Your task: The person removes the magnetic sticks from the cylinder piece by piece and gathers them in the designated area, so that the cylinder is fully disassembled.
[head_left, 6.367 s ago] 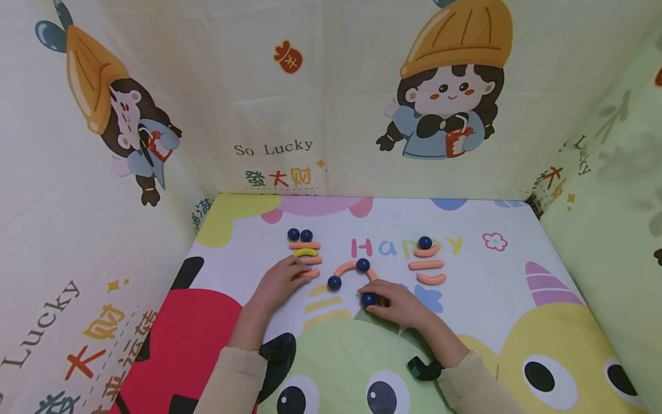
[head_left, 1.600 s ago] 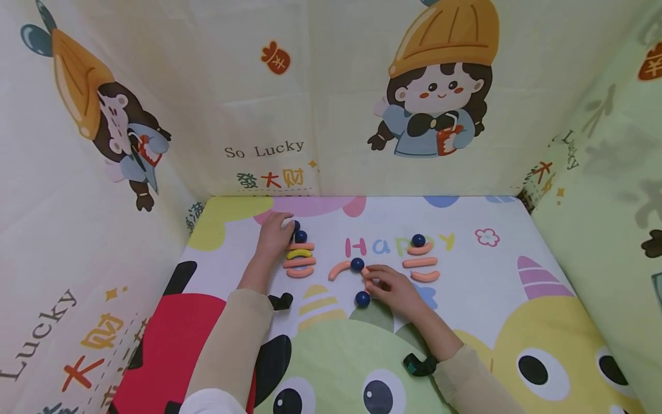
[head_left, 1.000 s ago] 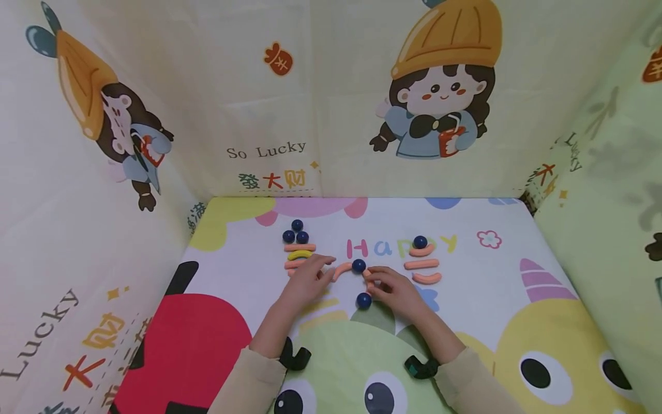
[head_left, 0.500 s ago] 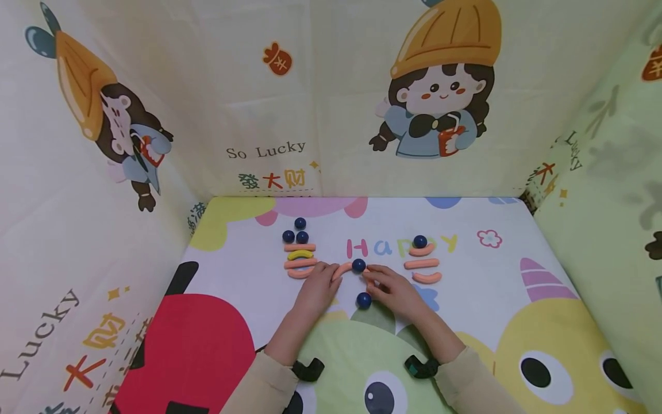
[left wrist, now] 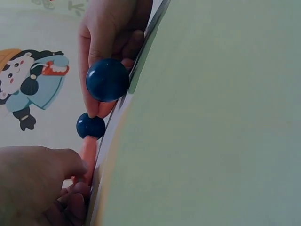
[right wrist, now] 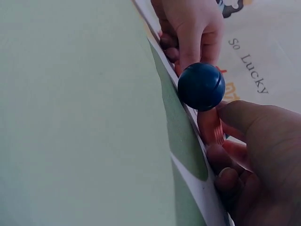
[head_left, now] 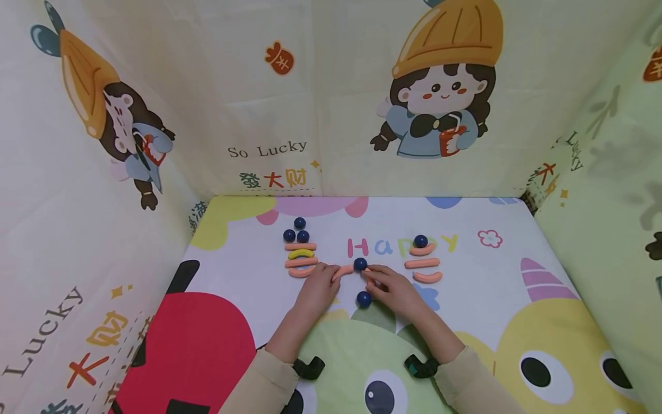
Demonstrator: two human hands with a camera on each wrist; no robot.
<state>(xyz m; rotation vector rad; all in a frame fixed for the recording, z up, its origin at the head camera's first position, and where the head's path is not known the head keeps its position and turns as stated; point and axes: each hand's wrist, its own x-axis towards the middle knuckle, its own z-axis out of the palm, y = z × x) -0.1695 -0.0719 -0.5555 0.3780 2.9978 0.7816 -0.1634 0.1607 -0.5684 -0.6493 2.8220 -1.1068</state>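
Observation:
My left hand (head_left: pixel 318 290) pinches one end of a salmon-pink, curved toy sausage (head_left: pixel 344 271), whose other end meets a navy ball (head_left: pixel 360 264). My right hand (head_left: pixel 395 290) holds a second such sausage (right wrist: pixel 210 126), mostly covered by the fingers in the head view. It runs from near that ball toward a nearer navy ball (head_left: pixel 364 299). Left of the left hand lies a column: three navy balls (head_left: pixel 300 223), then a straight pink sausage (head_left: pixel 300 247), a yellow banana-shaped piece (head_left: pixel 301 253) and further pink sausages (head_left: pixel 301 263).
To the right lies another column: a navy ball (head_left: pixel 421 241) above several pink sausages (head_left: pixel 422 264). The table's printed cover (head_left: pixel 481 287) reaches back to a patterned cloth wall (head_left: pixel 351 115); cloth walls also stand left and right.
A navy ball from the left end of the middle arc now tops the left column. My left hand came back from there to the left sausage, which now lies flatter. My right hand moved from ball to sausage.

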